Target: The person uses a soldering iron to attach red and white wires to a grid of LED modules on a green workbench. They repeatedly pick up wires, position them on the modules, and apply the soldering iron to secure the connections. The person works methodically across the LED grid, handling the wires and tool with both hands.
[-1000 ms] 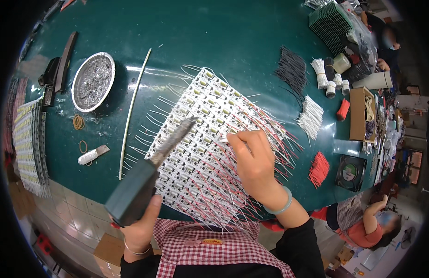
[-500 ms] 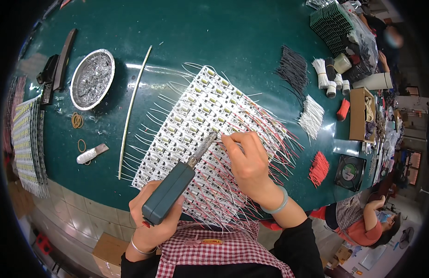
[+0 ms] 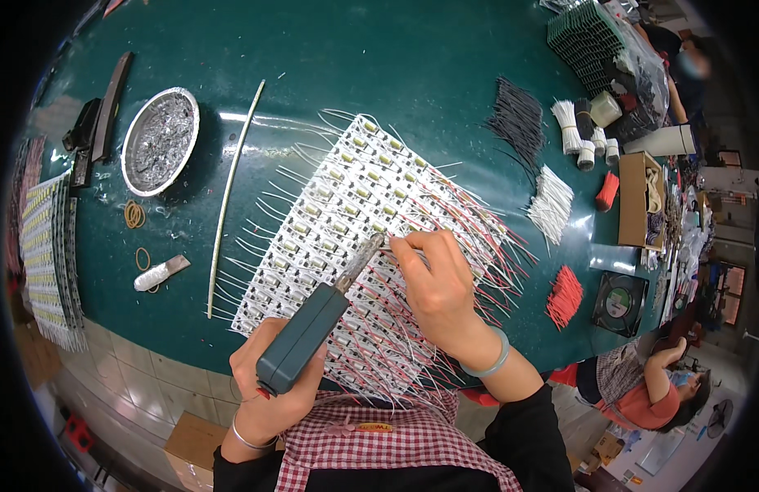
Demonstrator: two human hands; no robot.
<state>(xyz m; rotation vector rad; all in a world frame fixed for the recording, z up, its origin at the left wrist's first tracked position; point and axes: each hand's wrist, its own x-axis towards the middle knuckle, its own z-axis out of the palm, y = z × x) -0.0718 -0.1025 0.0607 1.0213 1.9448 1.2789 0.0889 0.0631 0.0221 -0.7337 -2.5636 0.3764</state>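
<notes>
Head view: left hand (image 3: 269, 385) grips a teal soldering iron (image 3: 314, 324), tip on the LED board panel (image 3: 355, 238) at centre; right hand (image 3: 437, 283) pinches a wire there. Green table (image 3: 379, 57); foil dish (image 3: 160, 139) at 10 o'clock, wire bundles (image 3: 552, 201) at 2, tiled floor at 7.

Left hand (image 3: 269, 385) gripping soldering iron (image 3: 314, 324), right hand (image 3: 437, 287) pinching wire on LED board array (image 3: 347, 205), green table (image 3: 379, 57)

The scene is viewed from one head-worn fisheye camera, aimed steeply down at the green table (image 3: 445, 74). The near edge is seen close; far edges are bent toward the rim.
</notes>
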